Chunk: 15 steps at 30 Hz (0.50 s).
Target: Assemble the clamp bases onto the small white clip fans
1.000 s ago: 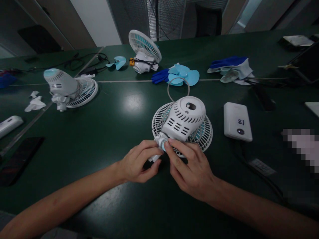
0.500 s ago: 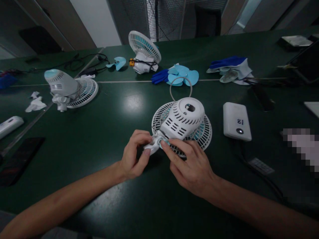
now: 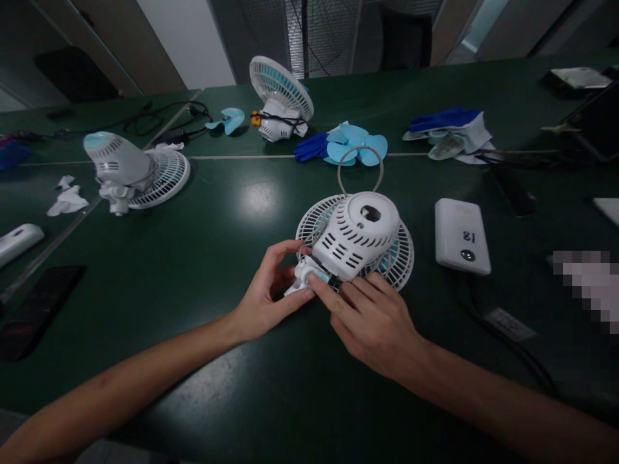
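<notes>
A white fan lies grille-down on the green table, its motor housing upward and a grey cable looping out behind it. At its near left end is a white clip with a light-blue part on it. My left hand is closed around this clip, thumb at the near side and fingers behind. My right hand presses its index fingertip on the clip near the light-blue part, its other fingers curled beside the housing and grille.
Another fan lies at the left, and a third stands at the back. Light-blue fan blades rest by blue gloves. Right of my fan is a white power bank; a black phone lies far left.
My left hand has shifted its grip, the thumb now further right along the clip. The clip has turned slightly, and the cable loop behind the fan has swung a little right.
</notes>
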Available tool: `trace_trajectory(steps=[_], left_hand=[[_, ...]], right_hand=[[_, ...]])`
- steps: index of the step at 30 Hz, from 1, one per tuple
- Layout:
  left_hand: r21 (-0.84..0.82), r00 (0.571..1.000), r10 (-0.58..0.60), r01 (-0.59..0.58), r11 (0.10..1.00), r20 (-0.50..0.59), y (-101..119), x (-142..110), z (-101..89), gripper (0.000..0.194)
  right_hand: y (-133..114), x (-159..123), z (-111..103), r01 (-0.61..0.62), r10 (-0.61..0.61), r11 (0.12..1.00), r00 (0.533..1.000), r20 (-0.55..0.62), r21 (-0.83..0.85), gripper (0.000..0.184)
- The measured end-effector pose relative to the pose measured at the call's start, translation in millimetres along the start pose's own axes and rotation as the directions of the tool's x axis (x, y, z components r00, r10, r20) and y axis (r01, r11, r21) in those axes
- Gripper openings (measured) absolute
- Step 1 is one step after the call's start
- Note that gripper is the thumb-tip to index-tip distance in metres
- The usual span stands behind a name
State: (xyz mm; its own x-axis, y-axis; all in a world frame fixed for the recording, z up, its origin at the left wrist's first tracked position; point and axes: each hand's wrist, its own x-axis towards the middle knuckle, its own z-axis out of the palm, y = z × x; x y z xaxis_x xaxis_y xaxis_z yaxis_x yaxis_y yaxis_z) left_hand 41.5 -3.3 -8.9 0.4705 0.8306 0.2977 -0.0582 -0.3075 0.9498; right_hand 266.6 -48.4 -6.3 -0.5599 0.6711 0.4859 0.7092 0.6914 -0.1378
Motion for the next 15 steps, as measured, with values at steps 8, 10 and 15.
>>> trace_trajectory(steps=[8,10,15], left_hand=[[0.127,0.992,0.109,-0.116,0.985,0.059,5.2,-9.5,-2.7,0.046],[0.130,0.990,0.111,-0.121,0.984,0.083,5.2,-8.8,-3.5,0.050],[0.150,0.975,0.143,-0.169,0.974,0.169,5.7,-6.2,-6.6,0.064]], right_hand=[[-0.9,-1.6,-1.2,0.015,-0.015,0.999,1.000,-0.019,-0.045,0.063],[-1.6,-3.3,0.7,-0.003,0.002,1.000,1.000,-0.019,-0.027,0.064],[-1.3,-5.1,3.7,-0.051,0.052,0.998,0.998,-0.040,0.027,0.069]])
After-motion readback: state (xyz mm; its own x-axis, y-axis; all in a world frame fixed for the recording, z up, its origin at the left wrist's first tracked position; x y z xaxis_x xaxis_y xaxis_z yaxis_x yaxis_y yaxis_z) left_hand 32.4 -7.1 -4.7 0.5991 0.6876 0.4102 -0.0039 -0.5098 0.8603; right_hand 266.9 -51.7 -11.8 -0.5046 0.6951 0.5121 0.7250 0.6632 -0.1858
